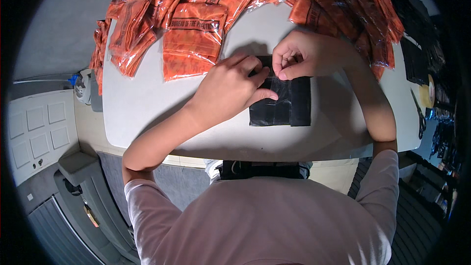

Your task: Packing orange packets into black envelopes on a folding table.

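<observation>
A flat black plastic package (279,110) lies on the white table in front of me. My left hand (233,86) holds it down from the left, with bent fingers over its upper part and the thumb stretched across its top. At the package's upper edge, my right hand (306,56) is closed in a pinch, thumb against the forefinger. Whatever is between those fingertips is too small to make out. Both hands hide much of the package's far half.
Orange pouches in clear plastic (191,39) are heaped along the table's far side (255,29), some hanging over its left edge. At the right edge are scissors (418,115), a tape roll (428,93) and black bags (414,61). A grey sofa (95,201) stands lower left.
</observation>
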Available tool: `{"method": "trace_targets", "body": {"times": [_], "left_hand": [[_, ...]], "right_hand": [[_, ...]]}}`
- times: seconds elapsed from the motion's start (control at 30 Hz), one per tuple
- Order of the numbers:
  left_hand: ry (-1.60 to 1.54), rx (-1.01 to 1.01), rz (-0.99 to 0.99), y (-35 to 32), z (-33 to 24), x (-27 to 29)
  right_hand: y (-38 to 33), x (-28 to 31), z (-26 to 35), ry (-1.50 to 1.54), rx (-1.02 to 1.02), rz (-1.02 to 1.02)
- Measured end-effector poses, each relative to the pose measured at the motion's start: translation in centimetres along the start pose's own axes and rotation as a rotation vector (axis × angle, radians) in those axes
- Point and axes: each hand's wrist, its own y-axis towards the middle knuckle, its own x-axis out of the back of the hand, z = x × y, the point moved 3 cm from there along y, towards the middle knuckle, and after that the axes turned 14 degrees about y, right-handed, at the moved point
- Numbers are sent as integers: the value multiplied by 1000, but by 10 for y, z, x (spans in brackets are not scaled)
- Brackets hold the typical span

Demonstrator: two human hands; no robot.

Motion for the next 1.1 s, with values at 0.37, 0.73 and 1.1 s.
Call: {"method": "trace_targets", "body": {"times": [0.37, 0.73, 1.1], "left_hand": [[90, -11, -86, -7, -19, 3], [255, -48, -7, -10, -25, 4], [260, 66, -128, -6, -24, -1]], "right_hand": [[-3, 13, -3, 151, -75, -73], [-3, 4, -6, 38, 98, -176], [-3, -1, -4, -146, 144, -184]]}}
